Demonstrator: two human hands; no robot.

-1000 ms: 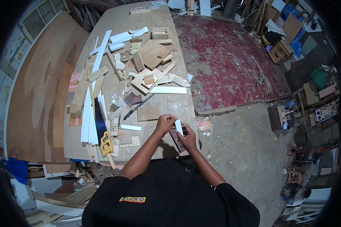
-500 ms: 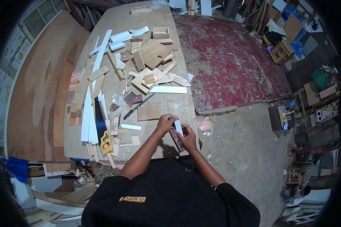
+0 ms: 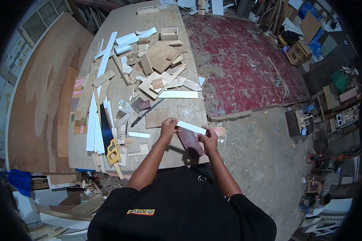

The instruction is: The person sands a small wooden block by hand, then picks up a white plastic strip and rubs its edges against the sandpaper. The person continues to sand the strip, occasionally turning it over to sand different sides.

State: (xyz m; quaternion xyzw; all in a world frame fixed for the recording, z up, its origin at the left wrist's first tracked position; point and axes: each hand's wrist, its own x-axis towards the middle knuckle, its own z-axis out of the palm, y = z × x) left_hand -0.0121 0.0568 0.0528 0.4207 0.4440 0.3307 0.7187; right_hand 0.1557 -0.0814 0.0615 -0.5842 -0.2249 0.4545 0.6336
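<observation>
Between my two hands I hold a short white strip [image 3: 191, 127], one end in each. My left hand [image 3: 169, 129] pinches its left end, and my right hand [image 3: 209, 140] grips the right end, a little lower. Under the strip, near the table's right edge, lies a reddish-brown sheet [image 3: 191, 143] that looks like sandpaper. Just beyond my left hand is a flat square of wood [image 3: 157, 119]. A second short white strip [image 3: 139, 135] lies on the table to the left of my left forearm.
A handsaw with a yellow handle [image 3: 112, 152] lies at the table's left side, beside long white strips [image 3: 93, 128]. Wood offcuts [image 3: 161, 56] are heaped farther back, near a small wooden box [image 3: 169, 33]. Right of the table [image 3: 191, 108] is a concrete floor [image 3: 253, 148].
The white strip has turned from nearly upright to lengthwise across, and my hands have moved apart to its ends. More of the reddish-brown sheet shows beneath it.
</observation>
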